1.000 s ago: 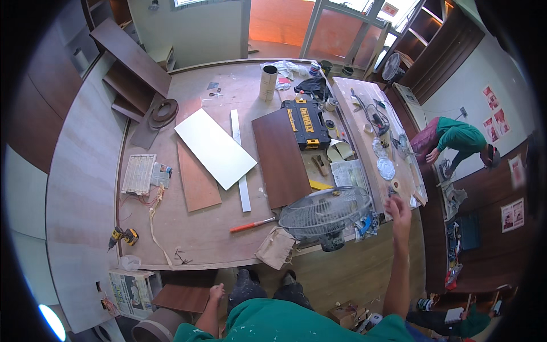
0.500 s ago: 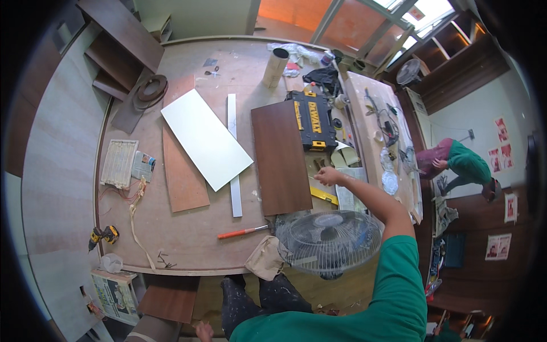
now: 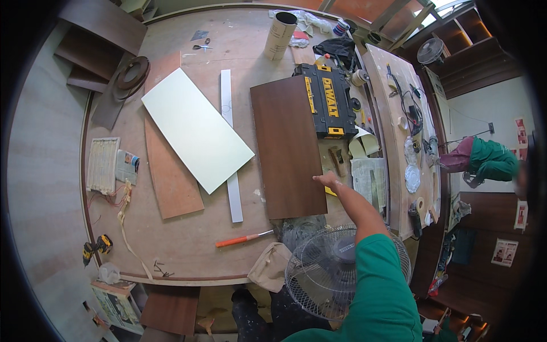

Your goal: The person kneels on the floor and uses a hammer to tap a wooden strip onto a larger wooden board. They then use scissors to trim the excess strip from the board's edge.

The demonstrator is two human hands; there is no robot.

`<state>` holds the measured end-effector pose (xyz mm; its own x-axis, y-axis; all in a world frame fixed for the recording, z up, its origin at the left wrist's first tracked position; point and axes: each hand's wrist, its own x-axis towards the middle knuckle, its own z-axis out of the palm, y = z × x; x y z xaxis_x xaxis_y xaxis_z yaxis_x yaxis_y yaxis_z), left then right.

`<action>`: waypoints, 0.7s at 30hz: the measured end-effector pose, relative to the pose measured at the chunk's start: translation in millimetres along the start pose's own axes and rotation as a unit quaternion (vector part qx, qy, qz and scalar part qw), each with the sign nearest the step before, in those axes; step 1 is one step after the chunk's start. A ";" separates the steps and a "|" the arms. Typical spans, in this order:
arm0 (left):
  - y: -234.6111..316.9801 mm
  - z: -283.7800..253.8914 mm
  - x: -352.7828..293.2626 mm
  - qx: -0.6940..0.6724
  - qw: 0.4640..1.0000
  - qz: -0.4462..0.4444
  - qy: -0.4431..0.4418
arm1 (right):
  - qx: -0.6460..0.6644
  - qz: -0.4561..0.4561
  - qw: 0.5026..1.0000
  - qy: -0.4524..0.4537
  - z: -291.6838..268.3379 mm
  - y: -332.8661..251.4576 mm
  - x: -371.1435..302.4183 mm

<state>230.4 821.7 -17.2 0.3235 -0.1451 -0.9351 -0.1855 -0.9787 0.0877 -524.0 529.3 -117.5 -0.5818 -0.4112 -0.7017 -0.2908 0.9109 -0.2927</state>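
Head view | right hand (image 3: 329, 180) fingers touching right edge of dark brown panel (image 3: 288, 147), grasp unclear | left hand unseen | risk: panel nudging black-and-yellow tool case (image 3: 326, 101), standing fan (image 3: 342, 268) near elbow.

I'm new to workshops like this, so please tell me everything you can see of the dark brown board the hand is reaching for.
The dark brown board is a flat rectangle with a smooth wood-grain face, like laminate. It lies flat on the big plywood table, long side running away from the person. Its far right corner sits against the black and yellow tool case. The right hand rests at its right edge, near the close end.
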 end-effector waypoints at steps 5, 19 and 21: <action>23.9 12.8 17.8 0.026 1.000 0.011 -0.002 | 0.164 0.056 0.981 -0.084 10.2 -23.2 10.9; 2.2 -0.1 2.8 0.016 0.999 0.043 0.007 | 0.028 -0.169 0.984 -0.051 1.9 -95.8 -94.7; -6.3 -4.9 0.3 0.013 0.999 0.049 0.008 | -0.055 -0.201 0.978 0.025 -4.1 -121.3 -117.1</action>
<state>236.2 827.1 -16.4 0.3178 -0.2433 -0.9164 -0.2407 -0.9556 0.1702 -423.7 466.8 2.9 -0.4401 -0.7383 -0.5111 -0.5813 0.6680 -0.4645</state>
